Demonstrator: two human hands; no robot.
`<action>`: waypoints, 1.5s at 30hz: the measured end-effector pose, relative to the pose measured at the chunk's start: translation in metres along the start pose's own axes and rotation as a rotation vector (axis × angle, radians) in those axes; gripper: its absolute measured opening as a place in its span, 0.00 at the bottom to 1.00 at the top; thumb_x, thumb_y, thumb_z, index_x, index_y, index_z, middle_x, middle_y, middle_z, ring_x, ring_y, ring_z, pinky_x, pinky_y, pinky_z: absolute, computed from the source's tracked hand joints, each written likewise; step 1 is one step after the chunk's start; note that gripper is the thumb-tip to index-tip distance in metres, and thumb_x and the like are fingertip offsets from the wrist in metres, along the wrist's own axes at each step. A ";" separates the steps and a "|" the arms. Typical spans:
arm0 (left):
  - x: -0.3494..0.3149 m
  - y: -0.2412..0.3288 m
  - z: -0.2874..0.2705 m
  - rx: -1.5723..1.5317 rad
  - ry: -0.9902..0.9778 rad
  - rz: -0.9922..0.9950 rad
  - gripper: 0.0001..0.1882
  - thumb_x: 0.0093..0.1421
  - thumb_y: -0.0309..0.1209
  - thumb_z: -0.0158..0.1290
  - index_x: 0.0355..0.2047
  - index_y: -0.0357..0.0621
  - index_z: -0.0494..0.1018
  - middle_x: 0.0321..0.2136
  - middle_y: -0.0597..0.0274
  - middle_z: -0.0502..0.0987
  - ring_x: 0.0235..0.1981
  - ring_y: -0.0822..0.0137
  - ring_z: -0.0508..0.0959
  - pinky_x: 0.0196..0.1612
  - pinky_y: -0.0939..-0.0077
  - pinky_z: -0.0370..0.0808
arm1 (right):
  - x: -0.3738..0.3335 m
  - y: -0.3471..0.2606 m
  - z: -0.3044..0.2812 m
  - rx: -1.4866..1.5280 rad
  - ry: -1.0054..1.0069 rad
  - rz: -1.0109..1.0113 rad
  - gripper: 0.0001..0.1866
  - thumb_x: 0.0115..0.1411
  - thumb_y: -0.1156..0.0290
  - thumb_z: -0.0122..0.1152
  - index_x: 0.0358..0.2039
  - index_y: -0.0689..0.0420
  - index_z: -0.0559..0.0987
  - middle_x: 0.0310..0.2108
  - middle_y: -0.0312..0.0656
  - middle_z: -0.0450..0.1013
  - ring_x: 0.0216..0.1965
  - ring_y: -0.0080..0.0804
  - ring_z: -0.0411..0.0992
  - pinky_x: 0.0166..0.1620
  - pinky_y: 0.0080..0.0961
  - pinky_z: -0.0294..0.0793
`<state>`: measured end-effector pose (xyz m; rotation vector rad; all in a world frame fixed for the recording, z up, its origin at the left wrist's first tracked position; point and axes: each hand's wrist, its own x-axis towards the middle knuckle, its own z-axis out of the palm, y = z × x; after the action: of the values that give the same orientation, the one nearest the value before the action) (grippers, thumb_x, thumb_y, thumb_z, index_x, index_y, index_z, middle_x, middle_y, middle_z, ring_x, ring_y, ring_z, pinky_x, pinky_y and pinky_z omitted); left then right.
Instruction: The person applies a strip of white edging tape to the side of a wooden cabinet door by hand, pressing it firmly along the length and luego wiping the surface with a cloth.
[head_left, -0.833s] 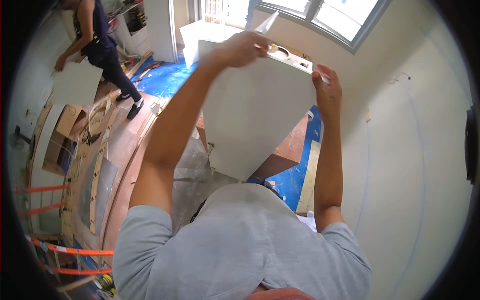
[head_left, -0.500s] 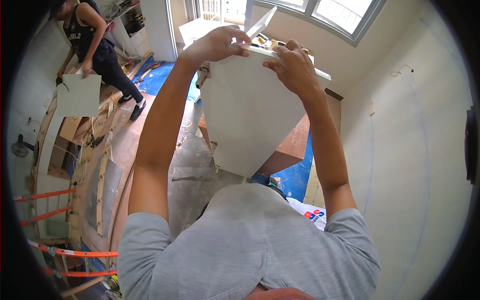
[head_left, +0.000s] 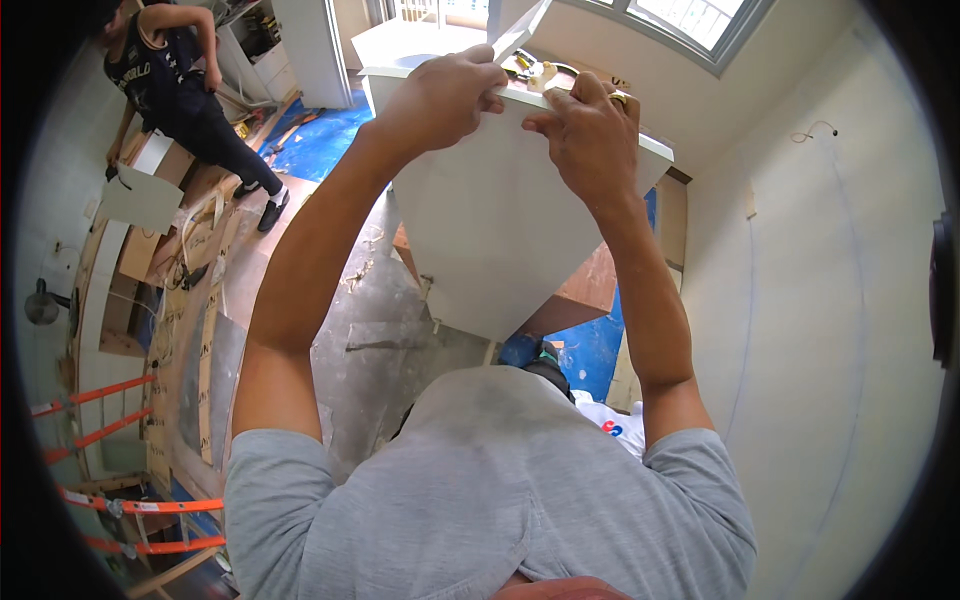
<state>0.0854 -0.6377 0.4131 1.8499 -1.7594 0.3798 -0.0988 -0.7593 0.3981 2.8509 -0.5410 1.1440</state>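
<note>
A large white panel point(head_left: 490, 215) stands upright in front of me. My left hand point(head_left: 450, 100) is closed at its top edge, fingers curled near the corner. My right hand point(head_left: 592, 140), with a ring on one finger, pinches the same edge farther right, thumb on the near face. What lies under the fingertips is partly hidden. A narrow white board point(head_left: 522, 30) slants up just beyond my left hand; whether that hand touches it I cannot tell. Small yellow and black items point(head_left: 535, 72) lie behind the edge, between my hands.
At the far left a person point(head_left: 165, 80) holds a white square board point(head_left: 145, 197). Orange ladder rails point(head_left: 140, 507) stand at lower left. A reddish-brown box point(head_left: 580, 295) sits behind the panel on blue sheeting point(head_left: 600, 345). A pale wall point(head_left: 800, 300) runs along my right.
My left hand has shifted slightly left and lower along the edge, and my right hand slightly right. The other person has leaned left, and the square board has tilted and dropped toward the left.
</note>
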 end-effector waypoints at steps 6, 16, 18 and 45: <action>-0.006 -0.001 0.008 -0.022 0.157 0.050 0.12 0.58 0.24 0.65 0.43 0.38 0.81 0.38 0.56 0.79 0.39 0.50 0.81 0.43 0.58 0.79 | -0.003 0.005 0.013 -0.130 0.155 -0.107 0.15 0.59 0.56 0.70 0.39 0.51 0.90 0.40 0.36 0.76 0.50 0.34 0.74 0.57 0.43 0.56; -0.017 -0.003 0.022 0.047 0.302 0.157 0.13 0.57 0.26 0.66 0.43 0.42 0.83 0.38 0.58 0.79 0.41 0.53 0.82 0.50 0.57 0.77 | -0.008 0.008 0.015 -0.170 0.227 -0.170 0.16 0.58 0.52 0.71 0.38 0.50 0.89 0.37 0.34 0.74 0.46 0.32 0.74 0.56 0.44 0.53; -0.017 -0.007 0.025 0.076 0.345 0.187 0.13 0.57 0.26 0.66 0.43 0.42 0.83 0.38 0.59 0.80 0.41 0.55 0.82 0.51 0.57 0.76 | -0.007 0.009 0.017 -0.175 0.233 -0.176 0.16 0.58 0.52 0.72 0.38 0.50 0.89 0.37 0.34 0.74 0.46 0.33 0.74 0.54 0.46 0.56; 0.018 0.085 0.063 0.102 0.161 0.075 0.16 0.58 0.22 0.60 0.47 0.37 0.82 0.42 0.51 0.85 0.45 0.46 0.83 0.53 0.56 0.78 | -0.049 0.058 -0.040 -0.054 0.018 0.048 0.19 0.62 0.67 0.68 0.52 0.61 0.83 0.48 0.48 0.83 0.49 0.46 0.81 0.68 0.45 0.68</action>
<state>-0.0063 -0.6870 0.3887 1.7716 -1.7307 0.6405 -0.1771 -0.7927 0.3877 2.7940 -0.6322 1.1418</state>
